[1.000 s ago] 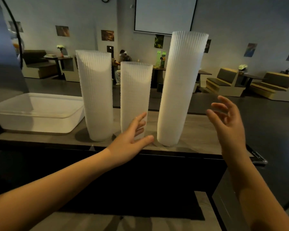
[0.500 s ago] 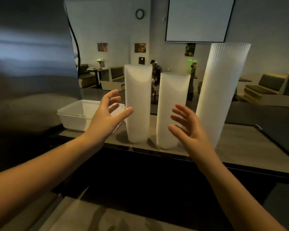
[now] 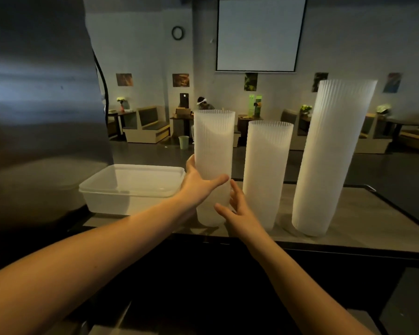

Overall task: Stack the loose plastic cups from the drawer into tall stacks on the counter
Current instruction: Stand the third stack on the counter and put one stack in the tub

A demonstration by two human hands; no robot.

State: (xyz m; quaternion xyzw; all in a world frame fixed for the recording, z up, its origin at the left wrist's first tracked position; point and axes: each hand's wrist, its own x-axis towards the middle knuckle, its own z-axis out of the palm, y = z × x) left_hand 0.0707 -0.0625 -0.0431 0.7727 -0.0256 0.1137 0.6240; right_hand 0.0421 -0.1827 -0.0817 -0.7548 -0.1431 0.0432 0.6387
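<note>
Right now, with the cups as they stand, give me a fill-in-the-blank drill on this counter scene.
1. The counter holds ___ stacks of cups.
2. The ___ hand grips the leftmost stack.
3. The tallest stack stands farthest ___.
4. The shortest stack stands in the ___.
Missing words: three; left; right; middle.

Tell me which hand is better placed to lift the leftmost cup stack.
Probably left: the left hand wraps the leftmost cup stack mid-height, while the right hand hovers open near its base.
</note>
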